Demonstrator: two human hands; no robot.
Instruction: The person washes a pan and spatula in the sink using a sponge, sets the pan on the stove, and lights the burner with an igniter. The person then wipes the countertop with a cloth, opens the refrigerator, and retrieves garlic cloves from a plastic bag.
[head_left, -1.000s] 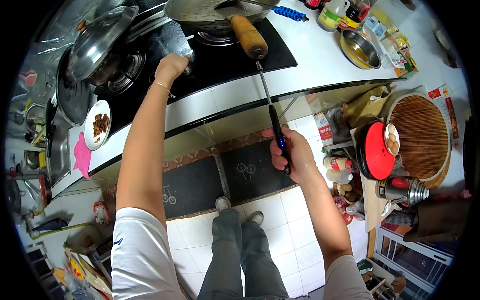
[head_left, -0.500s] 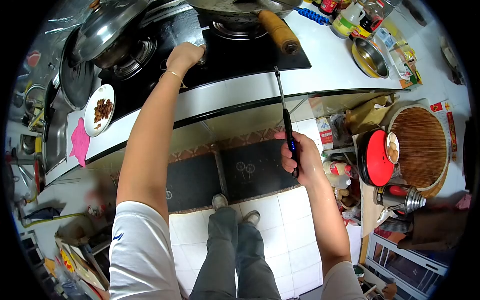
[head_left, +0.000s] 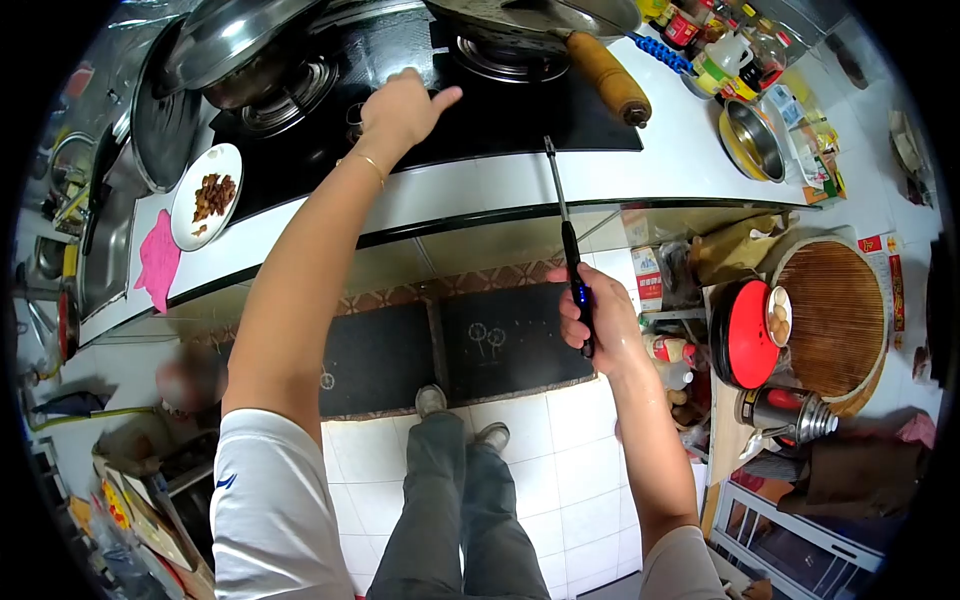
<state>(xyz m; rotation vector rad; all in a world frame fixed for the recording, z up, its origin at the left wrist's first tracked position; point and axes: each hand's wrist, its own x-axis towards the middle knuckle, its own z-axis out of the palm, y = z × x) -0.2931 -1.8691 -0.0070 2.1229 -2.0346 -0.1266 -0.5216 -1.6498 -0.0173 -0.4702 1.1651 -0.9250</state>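
Note:
My left hand (head_left: 402, 115) is over the front of the black gas stove (head_left: 465, 125), thumb spread away and fingers stretched forward, holding nothing. Beside its wrist a round stove knob (head_left: 354, 113) shows. A long-necked lighter (head_left: 571, 240) with a blue light on its black handle is gripped in my right hand (head_left: 605, 312), in front of the counter. Its metal tip points up towards the stove's front edge. Over the right burner sits a wok (head_left: 520, 25) with a wooden handle (head_left: 608, 80). On the left burner is a lidded pot (head_left: 235, 75).
Left on the counter are a white plate (head_left: 228, 210) of brown chopped food and a pink cloth (head_left: 157, 262). To the right stand a metal bowl (head_left: 755, 140) and several bottles (head_left: 720, 62). A red lid (head_left: 750, 335) and a thermos (head_left: 780, 412) are at the lower right.
My left hand has let go of the stove knob, opened, and shifted slightly right. The view has tilted a little. My right hand keeps hold of the lighter.

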